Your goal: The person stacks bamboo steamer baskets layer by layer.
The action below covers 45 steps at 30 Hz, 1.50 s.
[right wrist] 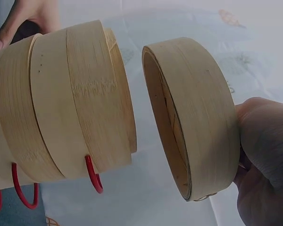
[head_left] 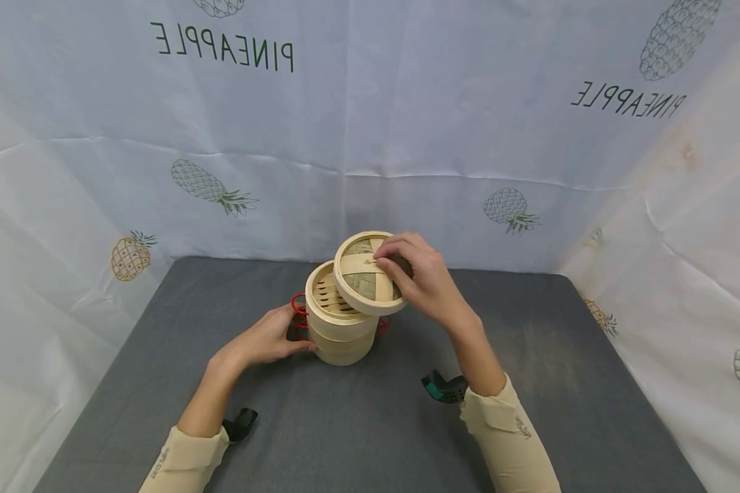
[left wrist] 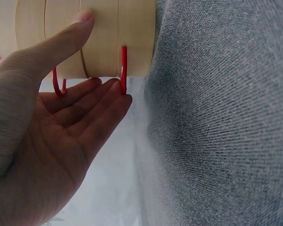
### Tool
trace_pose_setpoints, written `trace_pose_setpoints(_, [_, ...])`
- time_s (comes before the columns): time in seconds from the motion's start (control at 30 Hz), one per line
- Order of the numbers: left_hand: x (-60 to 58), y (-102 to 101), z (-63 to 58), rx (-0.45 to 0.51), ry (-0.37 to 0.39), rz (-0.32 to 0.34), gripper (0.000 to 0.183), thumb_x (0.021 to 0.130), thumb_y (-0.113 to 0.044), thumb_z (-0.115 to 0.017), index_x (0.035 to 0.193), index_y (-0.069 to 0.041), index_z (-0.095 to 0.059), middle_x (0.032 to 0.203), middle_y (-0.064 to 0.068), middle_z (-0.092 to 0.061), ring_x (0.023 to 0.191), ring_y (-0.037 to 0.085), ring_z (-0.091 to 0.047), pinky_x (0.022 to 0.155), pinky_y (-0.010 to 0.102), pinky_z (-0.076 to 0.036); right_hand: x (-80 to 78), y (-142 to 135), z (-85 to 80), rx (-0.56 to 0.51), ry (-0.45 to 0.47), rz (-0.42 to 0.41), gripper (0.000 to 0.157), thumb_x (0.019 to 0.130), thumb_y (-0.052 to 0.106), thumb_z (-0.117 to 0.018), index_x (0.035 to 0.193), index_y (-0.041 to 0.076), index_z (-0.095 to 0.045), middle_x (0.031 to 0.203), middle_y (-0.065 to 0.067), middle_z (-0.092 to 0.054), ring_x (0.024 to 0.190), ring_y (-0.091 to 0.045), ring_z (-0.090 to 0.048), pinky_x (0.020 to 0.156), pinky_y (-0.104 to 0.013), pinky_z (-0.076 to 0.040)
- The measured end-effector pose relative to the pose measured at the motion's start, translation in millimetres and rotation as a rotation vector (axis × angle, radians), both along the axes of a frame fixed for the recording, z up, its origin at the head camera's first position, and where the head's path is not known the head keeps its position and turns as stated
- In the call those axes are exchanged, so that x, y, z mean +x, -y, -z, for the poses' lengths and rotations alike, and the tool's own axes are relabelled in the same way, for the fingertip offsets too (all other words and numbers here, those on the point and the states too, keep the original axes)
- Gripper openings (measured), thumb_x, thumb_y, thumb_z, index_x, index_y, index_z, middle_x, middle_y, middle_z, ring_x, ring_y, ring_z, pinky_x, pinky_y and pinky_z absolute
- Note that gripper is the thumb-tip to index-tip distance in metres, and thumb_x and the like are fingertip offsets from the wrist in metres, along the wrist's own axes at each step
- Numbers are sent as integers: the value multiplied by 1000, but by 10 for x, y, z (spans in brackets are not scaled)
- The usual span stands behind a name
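A round bamboo steamer (head_left: 343,335) of stacked tiers stands on the table, red loop handles (left wrist: 124,68) on its sides. Its slatted top (head_left: 328,296) is partly uncovered. My left hand (head_left: 273,337) steadies the steamer from the left, thumb along the wall and fingertips at the red loops. Above the steamer, my right hand (head_left: 421,277) pinches the middle of the woven lid's crossed bands. That lid (right wrist: 198,113) is raised and tilted, shifted to the right, and a gap shows between it and the top tier (right wrist: 96,94) in the right wrist view.
A dark grey cloth covers the table (head_left: 321,438). Behind and at both sides hangs a white curtain (head_left: 407,123) with pineapple prints, close to the table's back edge. Black wrist devices (head_left: 444,388) sit on both forearms near the cuffs.
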<state>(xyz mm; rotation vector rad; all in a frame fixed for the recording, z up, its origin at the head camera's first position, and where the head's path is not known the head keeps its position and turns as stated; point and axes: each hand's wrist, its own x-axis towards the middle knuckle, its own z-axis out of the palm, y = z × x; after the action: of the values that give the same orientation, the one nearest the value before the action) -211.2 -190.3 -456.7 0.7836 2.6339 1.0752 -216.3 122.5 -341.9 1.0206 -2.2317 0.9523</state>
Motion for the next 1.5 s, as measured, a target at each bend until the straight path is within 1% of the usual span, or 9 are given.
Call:
trace_pose_setpoints(0.17, [-1, 2, 5, -6, -3, -4, 69, 91, -29, -91, 142, 5, -59, 128, 18, -74, 115, 30, -76, 98, 49, -64, 0, 48, 3, 10, 11, -5, 8, 102, 6, -75, 108, 4, -78, 116, -10, -76, 115, -28, -67, 100, -43, -56])
trace_pose_setpoints(0.57, [-1, -4, -6, -11, -5, -6, 70, 91, -28, -91, 143, 4, -58, 128, 17, -74, 115, 30, -76, 98, 49, -64, 0, 146, 5, 26, 22, -29, 8, 102, 8, -75, 109, 4, -77, 115, -9, -75, 113, -26, -66, 98, -41, -56])
trace_pose_setpoints(0.8, [-5, -1, -1, 3, -2, 0, 69, 92, -28, -90, 145, 3, -58, 130, 17, -73, 116, 30, -76, 99, 50, -63, -14, 176, 27, 24, 22, -39, 7, 102, 7, -75, 109, 5, -77, 114, -9, -75, 112, -25, -66, 98, -40, -56])
trace_pose_setpoints(1.0, [9, 4, -6, -5, -13, -3, 68, 91, -27, -90, 144, 2, -59, 129, 15, -74, 116, 28, -76, 99, 47, -63, -29, 220, 23, 25, 13, -53, 7, 102, 8, -75, 108, 4, -77, 114, -9, -75, 112, -25, -67, 98, -40, -56])
trace_pose_setpoints(1.23, [4, 1, 3, 4, -19, 0, 67, 91, -27, -90, 143, 2, -59, 127, 15, -74, 114, 28, -76, 97, 48, -64, -52, 259, 41, 40, 39, -63, 8, 103, 9, -74, 109, 4, -77, 114, -10, -75, 111, -25, -66, 95, -40, -56])
trace_pose_setpoints(1.4, [10, 0, 0, 25, -22, 17, 64, 92, -27, -90, 142, 1, -61, 127, 14, -75, 114, 28, -76, 97, 48, -63, -58, 280, 56, 52, 60, -63, 9, 104, 10, -73, 110, 5, -77, 115, -10, -75, 112, -25, -66, 95, -39, -56])
trace_pose_setpoints(1.5, [16, -4, -1, 28, -16, 15, 63, 91, -26, -91, 141, -1, -62, 125, 12, -75, 112, 25, -76, 97, 47, -63, -58, 299, 68, 57, 60, -67, 9, 104, 10, -73, 110, 5, -77, 115, -10, -75, 111, -25, -66, 94, -39, -56])
